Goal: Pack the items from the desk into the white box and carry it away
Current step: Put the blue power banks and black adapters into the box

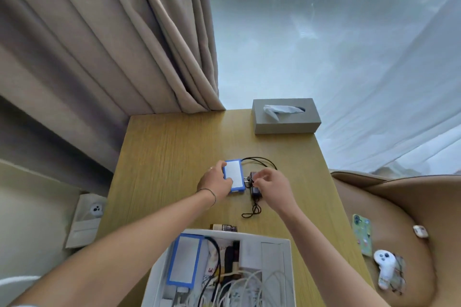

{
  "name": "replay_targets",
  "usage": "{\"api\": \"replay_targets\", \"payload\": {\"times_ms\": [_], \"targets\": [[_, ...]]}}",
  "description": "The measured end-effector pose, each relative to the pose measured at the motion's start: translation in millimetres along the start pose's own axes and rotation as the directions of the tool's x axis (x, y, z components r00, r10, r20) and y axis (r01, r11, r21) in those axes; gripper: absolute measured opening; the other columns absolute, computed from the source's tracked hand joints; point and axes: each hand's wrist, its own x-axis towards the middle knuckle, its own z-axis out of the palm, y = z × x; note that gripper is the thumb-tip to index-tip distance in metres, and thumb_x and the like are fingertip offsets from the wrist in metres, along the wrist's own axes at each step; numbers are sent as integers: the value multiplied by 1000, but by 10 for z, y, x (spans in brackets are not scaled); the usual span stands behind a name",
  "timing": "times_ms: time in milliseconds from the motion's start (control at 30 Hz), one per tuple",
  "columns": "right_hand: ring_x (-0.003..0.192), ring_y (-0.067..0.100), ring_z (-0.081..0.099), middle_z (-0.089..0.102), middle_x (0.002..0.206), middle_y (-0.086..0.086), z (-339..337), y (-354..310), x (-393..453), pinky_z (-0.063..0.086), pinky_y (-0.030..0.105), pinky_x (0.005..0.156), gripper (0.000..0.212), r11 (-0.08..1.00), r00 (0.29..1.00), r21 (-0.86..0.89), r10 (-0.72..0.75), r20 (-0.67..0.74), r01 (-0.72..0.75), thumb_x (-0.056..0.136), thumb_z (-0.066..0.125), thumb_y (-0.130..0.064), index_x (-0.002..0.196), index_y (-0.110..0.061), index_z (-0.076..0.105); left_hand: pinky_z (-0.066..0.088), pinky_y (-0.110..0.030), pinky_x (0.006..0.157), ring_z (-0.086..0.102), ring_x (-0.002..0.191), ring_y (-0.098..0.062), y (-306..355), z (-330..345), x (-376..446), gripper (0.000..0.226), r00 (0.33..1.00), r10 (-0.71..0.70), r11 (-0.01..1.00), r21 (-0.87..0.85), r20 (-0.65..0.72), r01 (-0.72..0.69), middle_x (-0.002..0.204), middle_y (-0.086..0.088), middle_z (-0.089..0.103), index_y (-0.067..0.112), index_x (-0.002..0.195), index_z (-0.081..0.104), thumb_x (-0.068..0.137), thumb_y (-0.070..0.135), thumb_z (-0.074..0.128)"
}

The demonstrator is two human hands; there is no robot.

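Note:
A white device in a blue case (234, 175) lies at the middle of the wooden desk (162, 157), and my left hand (216, 180) grips its left edge. Right beside it lies a small black adapter (255, 188) with a black cable (259, 161) looping behind and another loop trailing toward me. My right hand (270, 183) pinches at the adapter's top. The open white box (288, 269) stands at the desk's near edge. It holds a second blue-cased device (184, 259), white cables (249, 286) and other small items.
A grey tissue box (285, 117) stands at the desk's far right corner. A small dark packet (224, 227) lies just behind the white box. To the right, a tan chair (399, 194) carries a phone (363, 238), a white controller (386, 266) and a small white case (420, 230). Curtains hang behind the desk.

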Motion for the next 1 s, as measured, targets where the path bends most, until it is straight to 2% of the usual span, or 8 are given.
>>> {"api": "replay_targets", "payload": {"times_ms": [100,200,400,567,700,800,933,1000], "targets": [[89,14,69,74,98,1,-56,108,42,55,31,75,20,1000,1000,27,-7,13,7,92,57,-10,100,-18,73,48,-37,84,58,112,-32,100,219,189,65,996,-89,992,90,-1,88,133,-10,52,26,144,34,86,36,61],[89,13,68,73,96,1,-116,180,52,55,31,77,19,999,999,31,-29,23,28,93,57,-10,101,-16,73,46,-39,86,55,116,-33,208,396,351,78,985,-170,965,195,-35,173,140,-12,40,25,145,29,82,51,67],[80,7,67,72,87,-5,-203,317,44,50,21,63,17,997,999,65,-51,14,50,93,58,-12,96,-21,72,43,-34,67,51,87,-26,284,549,567,83,966,-234,901,348,-111,258,138,-15,37,21,136,34,74,61,73],[83,4,66,72,89,-6,-226,344,32,45,16,63,17,995,998,80,-64,29,61,95,58,-12,97,-22,71,41,-34,64,46,83,-24,311,537,616,79,966,-229,914,316,-122,256,131,-14,40,20,132,36,74,55,76],[87,4,65,71,92,-8,-266,299,20,51,22,70,17,992,996,87,-92,-9,93,95,58,-13,96,-24,71,45,-32,60,56,81,-25,277,429,490,76,979,-136,952,255,-153,172,127,-12,42,24,125,36,69,54,77],[92,4,64,69,100,-9,-271,192,-6,57,31,81,18,990,983,21,-133,-128,136,95,57,-12,103,-23,70,46,-30,60,58,80,-21,264,283,328,71,985,-24,979,197,-173,58,108,-3,54,29,119,36,66,53,77],[120,13,52,59,127,-5,-254,67,-35,42,28,101,43,952,910,-170,-294,-292,253,87,62,-8,127,-24,59,42,-25,56,58,77,-17,302,34,41,68,971,103,990,120,-214,-79,100,4,56,38,117,35,64,49,77],[131,16,46,55,137,-4,-246,-2,-26,36,36,113,52,924,883,-255,-356,-306,284,85,65,-10,134,-24,55,42,-24,56,58,80,-17,331,-90,-126,69,958,155,987,70,-242,-142,102,5,54,41,117,35,64,46,79]]}}
